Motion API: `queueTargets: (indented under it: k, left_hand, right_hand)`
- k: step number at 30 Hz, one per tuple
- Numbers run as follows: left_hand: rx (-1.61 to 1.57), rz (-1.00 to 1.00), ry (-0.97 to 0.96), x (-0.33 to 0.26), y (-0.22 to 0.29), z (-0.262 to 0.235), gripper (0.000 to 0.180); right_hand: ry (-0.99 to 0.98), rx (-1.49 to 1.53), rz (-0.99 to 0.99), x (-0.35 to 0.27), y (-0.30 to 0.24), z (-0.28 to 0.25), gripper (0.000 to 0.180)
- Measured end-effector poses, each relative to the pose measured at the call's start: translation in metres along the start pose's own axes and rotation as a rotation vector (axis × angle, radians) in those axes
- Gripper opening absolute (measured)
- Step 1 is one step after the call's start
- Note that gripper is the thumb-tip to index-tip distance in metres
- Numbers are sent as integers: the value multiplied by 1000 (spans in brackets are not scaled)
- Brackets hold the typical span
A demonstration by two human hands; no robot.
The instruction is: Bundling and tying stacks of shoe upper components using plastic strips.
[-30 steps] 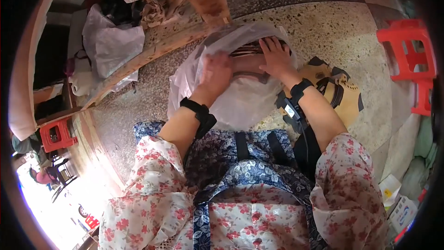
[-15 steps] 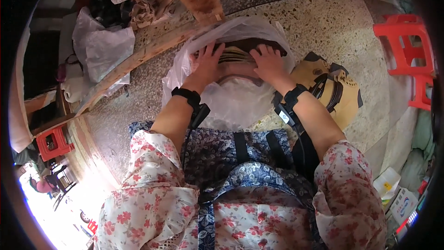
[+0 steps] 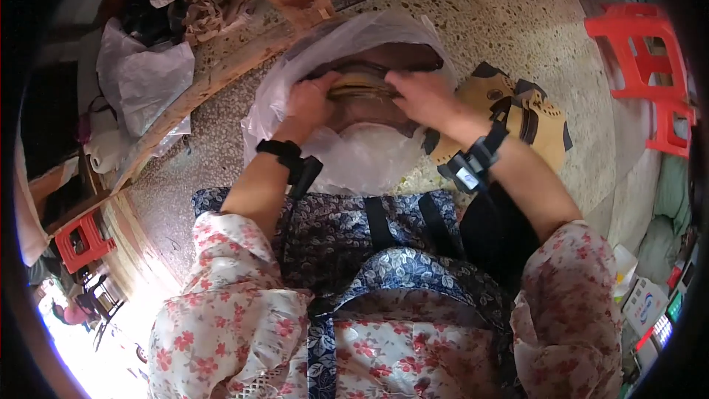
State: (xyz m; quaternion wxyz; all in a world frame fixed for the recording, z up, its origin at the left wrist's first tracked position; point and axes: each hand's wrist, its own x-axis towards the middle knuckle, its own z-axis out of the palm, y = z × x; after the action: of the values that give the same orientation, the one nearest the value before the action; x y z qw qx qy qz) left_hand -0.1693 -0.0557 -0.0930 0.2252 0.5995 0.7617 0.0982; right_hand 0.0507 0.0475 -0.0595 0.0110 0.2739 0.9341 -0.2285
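Note:
A translucent plastic bag [image 3: 369, 159] lies wide open on the floor in front of me, holding a stack of thin brown and tan leather-like pieces [image 3: 362, 107]. At the left end of the stack, the fingers of my left hand [image 3: 310, 103] are closed around its edge inside the bag mouth. My right hand [image 3: 428, 97] bends over the right end, fingertips pinched at the upper edges of the pieces. Motion blur softens both hands, and their thumbs are partly hidden. Beside the bag, to the right, lie flat tan and black pieces [image 3: 546, 122] with punched holes.
Red plastic stools stand at right [image 3: 639, 44] and far left [image 3: 83, 240]. A wooden beam [image 3: 214, 77] slants past the bag's left side. Beyond it sits another plastic bag [image 3: 148, 74]. Blue patterned apron cloth [image 3: 332, 233] covers my lap.
My right hand has shifted from spread fingers on the stack to a bent, pinching pose. The left fingers have curled in around the left end. The whole view has shifted slightly.

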Motion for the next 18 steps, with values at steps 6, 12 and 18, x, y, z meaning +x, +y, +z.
queueTargets:
  k: [6,12,18]
  left_hand:
    - [-684,128,11,18,10,-35,51]
    - [-1025,-3,-41,32,73,-80,42]
    - [-1292,-109,-202,31,151,-84,40]
  right_hand:
    - [304,829,63,-55,20,-142,38]
    - [347,718,376,-130,85,-144,39]
    - [217,1029,279,-163,57,-136,72]
